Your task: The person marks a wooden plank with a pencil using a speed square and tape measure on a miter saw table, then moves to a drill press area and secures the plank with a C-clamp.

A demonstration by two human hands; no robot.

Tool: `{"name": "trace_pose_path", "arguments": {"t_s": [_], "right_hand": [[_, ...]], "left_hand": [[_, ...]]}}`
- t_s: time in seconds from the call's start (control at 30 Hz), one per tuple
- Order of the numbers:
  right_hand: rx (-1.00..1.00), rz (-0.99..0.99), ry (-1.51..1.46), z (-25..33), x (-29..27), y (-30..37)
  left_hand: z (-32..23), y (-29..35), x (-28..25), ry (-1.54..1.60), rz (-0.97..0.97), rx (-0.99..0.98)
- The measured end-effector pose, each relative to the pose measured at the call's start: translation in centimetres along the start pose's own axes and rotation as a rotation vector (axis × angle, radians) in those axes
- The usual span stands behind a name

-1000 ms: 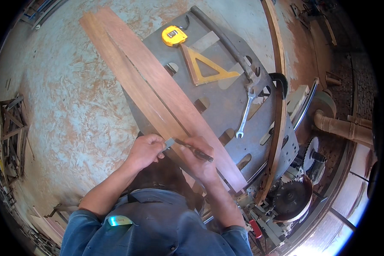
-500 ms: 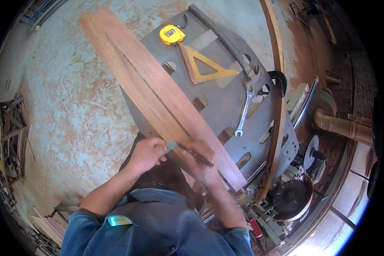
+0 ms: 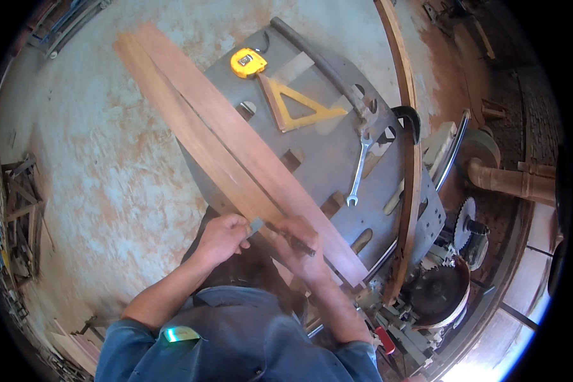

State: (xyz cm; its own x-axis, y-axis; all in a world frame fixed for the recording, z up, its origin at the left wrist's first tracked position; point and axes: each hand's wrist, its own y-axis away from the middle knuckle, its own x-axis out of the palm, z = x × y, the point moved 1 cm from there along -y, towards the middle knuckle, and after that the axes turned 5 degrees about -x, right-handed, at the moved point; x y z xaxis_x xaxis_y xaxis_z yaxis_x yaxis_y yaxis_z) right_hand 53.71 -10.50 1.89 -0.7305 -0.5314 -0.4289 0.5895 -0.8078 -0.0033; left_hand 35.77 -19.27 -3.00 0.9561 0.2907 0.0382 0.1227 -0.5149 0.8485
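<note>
Two long reddish-brown boards, a left board (image 3: 200, 143) and a right board (image 3: 235, 137), lie side by side with a narrow dark gap between them. Over the near end of the left board, my left hand (image 3: 223, 239) pinches a small flat grey piece (image 3: 256, 225) between thumb and fingers. Close to its right, my right hand (image 3: 296, 242) is closed around a thin dark pen-like tool (image 3: 301, 246), whose back end sticks out past the fingers. My right hand hides the tool's tip and part of the boards, so I cannot tell whether the tip touches anything.
On the grey metal table (image 3: 286, 137) lie a yellow tape measure (image 3: 247, 62), a yellow triangular square (image 3: 302, 111), a hammer (image 3: 325, 67) and a wrench (image 3: 360, 170). A clamp (image 3: 410, 121) grips a wooden strip (image 3: 406, 70). Exposed saw blades (image 3: 434, 286) stand at the lower right.
The table and boards have shifted slightly left and down in view. My hands keep hold of the same things and stay close together over the boards' near end.
</note>
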Motion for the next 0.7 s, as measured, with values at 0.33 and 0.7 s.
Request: {"name": "trace_pose_path", "arguments": {"t_s": [0.33, 0.7], "right_hand": [[0.204, -0.132, -0.134, 0.0, -1.4, 3.3], [0.300, -0.097, -0.280, 2.3, -0.7, 6.6]], "left_hand": [[-0.8, 2.1, 0.0, -0.101, 0.067, 0.027], [-2.3, 4.2, -0.2, -0.157, 0.079, 0.112]]}}
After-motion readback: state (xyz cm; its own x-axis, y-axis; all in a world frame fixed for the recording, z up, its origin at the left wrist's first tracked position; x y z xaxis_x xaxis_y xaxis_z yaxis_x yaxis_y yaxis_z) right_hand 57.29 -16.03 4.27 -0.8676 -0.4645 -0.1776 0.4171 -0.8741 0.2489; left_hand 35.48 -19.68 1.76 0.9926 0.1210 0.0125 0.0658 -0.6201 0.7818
